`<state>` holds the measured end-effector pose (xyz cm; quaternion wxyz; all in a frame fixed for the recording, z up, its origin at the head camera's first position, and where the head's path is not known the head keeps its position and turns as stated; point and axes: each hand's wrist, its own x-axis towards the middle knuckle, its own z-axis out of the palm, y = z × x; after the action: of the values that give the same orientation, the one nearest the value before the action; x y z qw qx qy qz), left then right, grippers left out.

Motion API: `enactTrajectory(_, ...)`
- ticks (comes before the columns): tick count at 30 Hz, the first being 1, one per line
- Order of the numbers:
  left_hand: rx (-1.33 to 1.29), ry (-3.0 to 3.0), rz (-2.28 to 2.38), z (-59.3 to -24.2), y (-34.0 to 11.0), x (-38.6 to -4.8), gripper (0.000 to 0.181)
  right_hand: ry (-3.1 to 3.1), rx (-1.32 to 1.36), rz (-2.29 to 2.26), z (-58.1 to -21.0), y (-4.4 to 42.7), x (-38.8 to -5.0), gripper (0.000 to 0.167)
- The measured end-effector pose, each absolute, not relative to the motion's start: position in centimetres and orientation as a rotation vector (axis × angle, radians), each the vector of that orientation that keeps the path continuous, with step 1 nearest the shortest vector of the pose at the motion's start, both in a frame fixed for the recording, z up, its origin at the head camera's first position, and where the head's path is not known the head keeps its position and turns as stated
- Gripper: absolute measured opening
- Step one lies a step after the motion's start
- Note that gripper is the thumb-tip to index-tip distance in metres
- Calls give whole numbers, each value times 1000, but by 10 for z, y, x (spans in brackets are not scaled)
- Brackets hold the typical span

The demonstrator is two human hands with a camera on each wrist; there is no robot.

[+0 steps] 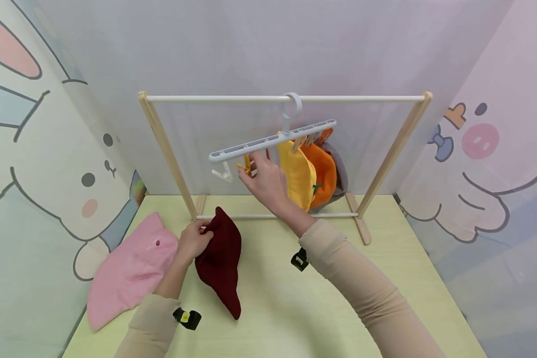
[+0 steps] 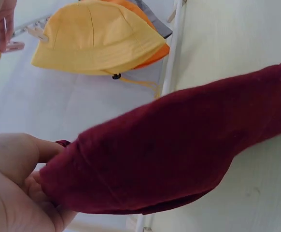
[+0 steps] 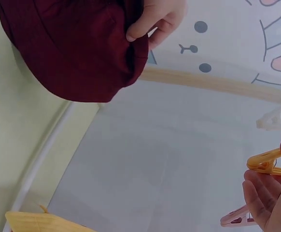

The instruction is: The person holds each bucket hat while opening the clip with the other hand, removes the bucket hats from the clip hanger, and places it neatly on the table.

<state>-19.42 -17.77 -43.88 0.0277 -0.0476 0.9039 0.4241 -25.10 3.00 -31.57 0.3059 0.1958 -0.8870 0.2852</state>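
Between left fingers [image 3: 143, 25]: maroon hat [image 1: 221, 263]; between right fingers [image 3: 262, 194], apparently: yellow clip [image 3: 264, 159].

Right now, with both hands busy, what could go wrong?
Slip: the left hand grips the dark red hat near one edge only, so it might sag or drop.
Swing: the hanger hangs from the rail by one hook; tugging the yellow clip with the right hand could twist it and jostle the yellow hat.
Snag: the white clip sits close by, so the dark red hat could catch it.
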Motion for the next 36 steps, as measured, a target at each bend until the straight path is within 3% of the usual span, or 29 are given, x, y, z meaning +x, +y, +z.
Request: enactTrajectory(36,-364,2828,1070,-485,-225,-182,39,-2362,517,771,-316,30,-252,21)
